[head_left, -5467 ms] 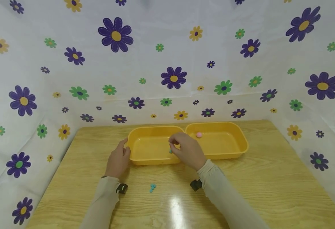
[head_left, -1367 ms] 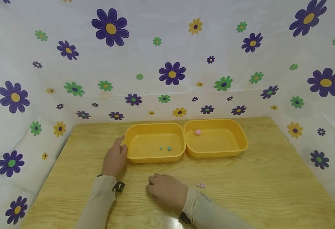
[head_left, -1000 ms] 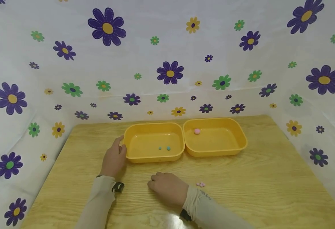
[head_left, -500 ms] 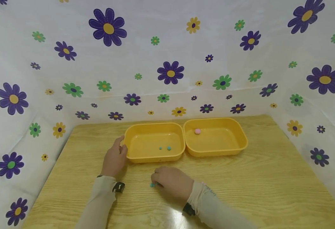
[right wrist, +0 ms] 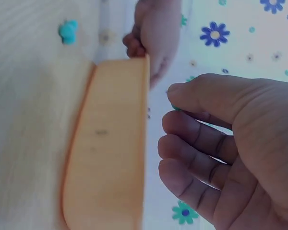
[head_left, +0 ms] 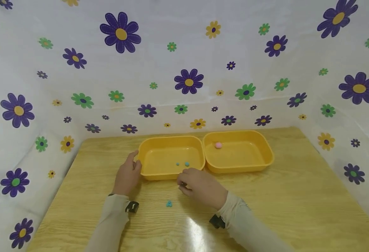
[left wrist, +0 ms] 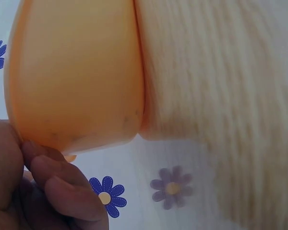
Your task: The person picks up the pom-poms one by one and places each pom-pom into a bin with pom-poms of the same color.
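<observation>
My left hand [head_left: 127, 176] holds the left end of the left yellow tray [head_left: 159, 176], fingers at its end wall in the left wrist view. Inside that tray lie a smaller blue ball [head_left: 177, 163] and a larger blue ball [head_left: 187, 164]. Just over the tray's front edge is my right hand [head_left: 203, 187]. Its thumb and index finger come together round a small blue ball [right wrist: 176, 108], mostly hidden, with only a sliver showing in the right wrist view. On the table in front of the tray, several small blue balls [head_left: 169, 203] sit in a cluster.
A second yellow tray [head_left: 239, 170] stands against the right end of the first, with a pink ball [head_left: 218, 145] in its back left part. White cloth [head_left: 159, 66] printed with flowers rises behind and beside the wooden table [head_left: 298, 196].
My right hand has picked a small blue ball from the cluster and moved up and right to the tray's front. Its forearm now covers where the pink balls lay. My left hand stays put.
</observation>
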`<state>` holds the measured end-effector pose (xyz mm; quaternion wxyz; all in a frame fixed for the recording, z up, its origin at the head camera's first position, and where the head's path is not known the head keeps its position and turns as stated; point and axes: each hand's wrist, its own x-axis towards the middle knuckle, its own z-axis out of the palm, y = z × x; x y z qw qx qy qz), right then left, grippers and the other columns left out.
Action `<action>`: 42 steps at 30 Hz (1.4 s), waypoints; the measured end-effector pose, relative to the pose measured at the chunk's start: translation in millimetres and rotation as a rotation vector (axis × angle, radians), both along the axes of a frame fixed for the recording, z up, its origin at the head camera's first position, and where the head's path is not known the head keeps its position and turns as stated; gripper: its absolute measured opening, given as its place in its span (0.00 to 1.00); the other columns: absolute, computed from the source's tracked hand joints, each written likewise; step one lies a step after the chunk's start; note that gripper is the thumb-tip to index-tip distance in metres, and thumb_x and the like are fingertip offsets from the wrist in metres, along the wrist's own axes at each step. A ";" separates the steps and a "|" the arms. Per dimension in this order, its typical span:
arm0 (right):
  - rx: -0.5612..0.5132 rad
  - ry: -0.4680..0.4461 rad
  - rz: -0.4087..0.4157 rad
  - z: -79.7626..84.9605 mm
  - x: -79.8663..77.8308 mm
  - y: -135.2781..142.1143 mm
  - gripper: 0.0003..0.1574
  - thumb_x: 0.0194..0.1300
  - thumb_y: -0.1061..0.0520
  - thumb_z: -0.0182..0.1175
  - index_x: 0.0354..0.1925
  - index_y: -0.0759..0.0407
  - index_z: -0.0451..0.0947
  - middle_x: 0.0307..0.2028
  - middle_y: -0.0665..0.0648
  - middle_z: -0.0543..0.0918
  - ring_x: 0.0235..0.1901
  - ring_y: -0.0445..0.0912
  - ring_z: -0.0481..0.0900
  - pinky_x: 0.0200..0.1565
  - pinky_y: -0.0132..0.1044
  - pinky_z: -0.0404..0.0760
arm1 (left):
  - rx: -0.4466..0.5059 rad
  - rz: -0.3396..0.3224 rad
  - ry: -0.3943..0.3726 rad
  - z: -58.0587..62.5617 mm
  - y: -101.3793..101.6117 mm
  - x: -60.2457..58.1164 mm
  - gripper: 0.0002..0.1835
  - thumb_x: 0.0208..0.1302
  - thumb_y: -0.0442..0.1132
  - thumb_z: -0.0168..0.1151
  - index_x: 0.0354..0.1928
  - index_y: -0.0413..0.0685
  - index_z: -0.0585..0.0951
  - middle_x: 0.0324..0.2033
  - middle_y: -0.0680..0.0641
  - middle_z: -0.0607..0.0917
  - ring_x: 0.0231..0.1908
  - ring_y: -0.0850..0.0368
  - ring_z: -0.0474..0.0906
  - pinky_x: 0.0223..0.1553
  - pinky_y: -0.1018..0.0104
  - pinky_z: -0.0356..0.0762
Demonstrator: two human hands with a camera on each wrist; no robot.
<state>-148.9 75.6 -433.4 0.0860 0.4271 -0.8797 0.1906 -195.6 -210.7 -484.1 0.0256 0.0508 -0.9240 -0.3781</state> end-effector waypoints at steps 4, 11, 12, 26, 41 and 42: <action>-0.060 0.018 -0.044 3.1 -3.0 15.9 0.08 0.65 0.64 0.69 0.33 0.53 0.79 0.31 0.48 0.80 0.31 0.40 0.76 0.33 0.28 0.77 | 0.016 -0.025 -0.002 -2.6 6.1 -2.0 0.27 0.80 0.44 0.44 0.77 0.48 0.64 0.26 0.47 0.74 0.24 0.54 0.68 0.27 0.62 0.69; -0.082 -0.032 -0.153 13.3 -14.5 36.2 0.09 0.60 0.66 0.68 0.33 0.54 0.79 0.30 0.47 0.79 0.31 0.40 0.75 0.33 0.30 0.78 | -0.015 -0.005 0.006 -3.7 7.2 -2.9 0.27 0.81 0.43 0.45 0.77 0.48 0.64 0.27 0.47 0.74 0.26 0.54 0.69 0.29 0.62 0.68; -0.088 -0.057 -0.172 15.1 -16.0 38.7 0.09 0.59 0.66 0.67 0.33 0.54 0.79 0.30 0.47 0.79 0.31 0.40 0.74 0.33 0.31 0.77 | -0.015 -0.005 0.004 -3.5 6.8 -2.5 0.27 0.81 0.43 0.45 0.77 0.48 0.64 0.27 0.47 0.74 0.26 0.53 0.68 0.29 0.61 0.68; -0.147 -0.127 -0.269 14.6 -28.2 51.3 0.08 0.62 0.66 0.66 0.39 0.58 0.79 0.33 0.51 0.80 0.33 0.45 0.77 0.37 0.37 0.79 | -0.013 0.003 -0.010 -1.0 3.9 0.6 0.27 0.81 0.43 0.44 0.78 0.48 0.63 0.29 0.46 0.74 0.29 0.52 0.69 0.33 0.61 0.69; -0.190 -0.064 -0.308 15.6 -32.3 46.3 0.06 0.67 0.61 0.69 0.37 0.55 0.80 0.33 0.49 0.82 0.33 0.45 0.79 0.37 0.37 0.81 | -0.010 0.001 0.001 7.3 1.2 4.3 0.27 0.81 0.41 0.44 0.78 0.45 0.63 0.29 0.46 0.75 0.28 0.53 0.69 0.32 0.61 0.69; -0.195 -0.062 -0.311 15.4 -32.5 46.0 0.06 0.67 0.60 0.69 0.37 0.55 0.80 0.33 0.50 0.82 0.33 0.45 0.79 0.37 0.37 0.81 | -0.009 -0.001 -0.001 7.6 1.3 4.3 0.27 0.81 0.41 0.44 0.78 0.45 0.63 0.29 0.46 0.75 0.28 0.53 0.69 0.32 0.61 0.69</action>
